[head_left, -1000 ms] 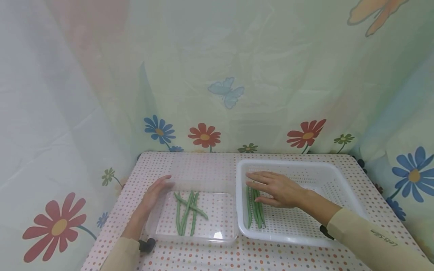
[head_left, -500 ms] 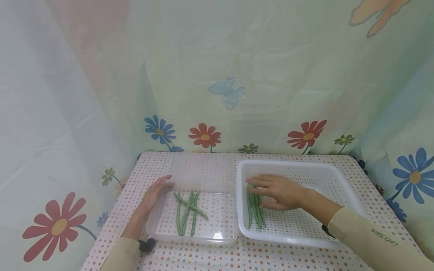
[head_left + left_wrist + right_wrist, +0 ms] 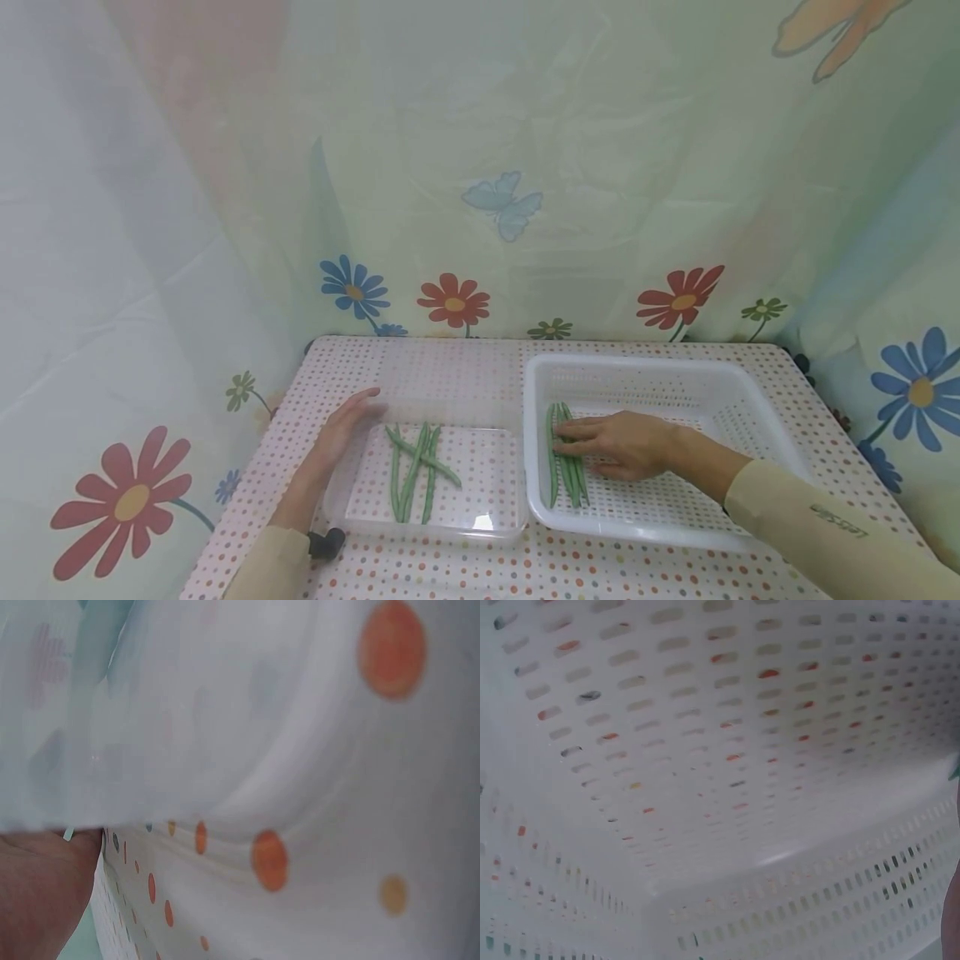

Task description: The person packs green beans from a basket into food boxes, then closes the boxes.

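Note:
In the head view, several green beans (image 3: 564, 487) lie side by side along the left wall inside a white perforated plastic basket (image 3: 637, 361). My right hand (image 3: 626, 444) is lowered over them, its fairly straight fingers lying across their middle. To the left, more green beans (image 3: 411, 479), one crossing the others, lie in a clear plastic container (image 3: 420, 532). My left hand (image 3: 341, 429) rests along that container's left side with fingers extended; the left wrist view shows the hand (image 3: 45, 892) below the container's wall (image 3: 187, 712). A sliver of my right hand (image 3: 952, 915) enters the right wrist view.
A clear lid-like panel (image 3: 450, 367) lies behind the container. Container and basket stand close together on a dotted tablecloth (image 3: 555, 567). Flower-printed curtains (image 3: 585, 167) rise at the back and sides of the table.
My right hand has moved down and toward me along the beans in the basket, uncovering their far ends. The left hand and the container have stayed still.

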`<state>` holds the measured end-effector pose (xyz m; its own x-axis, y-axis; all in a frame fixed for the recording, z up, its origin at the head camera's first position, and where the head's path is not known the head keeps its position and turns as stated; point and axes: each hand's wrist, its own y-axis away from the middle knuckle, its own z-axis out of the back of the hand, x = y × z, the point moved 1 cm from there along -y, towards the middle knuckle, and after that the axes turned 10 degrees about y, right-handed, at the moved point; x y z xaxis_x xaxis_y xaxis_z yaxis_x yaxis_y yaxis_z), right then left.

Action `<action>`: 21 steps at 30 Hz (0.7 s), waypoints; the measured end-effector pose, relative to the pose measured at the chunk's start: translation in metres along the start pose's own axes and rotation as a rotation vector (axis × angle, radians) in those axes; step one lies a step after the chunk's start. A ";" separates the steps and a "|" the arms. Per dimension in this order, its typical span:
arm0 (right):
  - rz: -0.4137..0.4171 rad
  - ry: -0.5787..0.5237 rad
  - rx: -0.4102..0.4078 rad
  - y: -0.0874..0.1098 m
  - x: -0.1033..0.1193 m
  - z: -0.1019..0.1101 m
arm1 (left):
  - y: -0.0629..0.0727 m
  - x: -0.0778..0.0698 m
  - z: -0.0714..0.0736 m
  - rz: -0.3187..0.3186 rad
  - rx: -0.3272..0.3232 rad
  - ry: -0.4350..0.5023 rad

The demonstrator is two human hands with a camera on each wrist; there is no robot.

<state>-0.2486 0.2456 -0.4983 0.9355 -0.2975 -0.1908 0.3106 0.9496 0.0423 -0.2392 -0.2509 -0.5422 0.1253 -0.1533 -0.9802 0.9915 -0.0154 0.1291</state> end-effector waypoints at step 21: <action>-0.024 0.018 -0.049 -0.005 0.005 -0.014 | 0.000 0.000 0.000 0.005 -0.009 -0.028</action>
<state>-0.2481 0.2405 -0.5129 0.9245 -0.3187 -0.2089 0.3237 0.9461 -0.0107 -0.2391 -0.2511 -0.5421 0.1296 -0.1813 -0.9749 0.9911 -0.0052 0.1327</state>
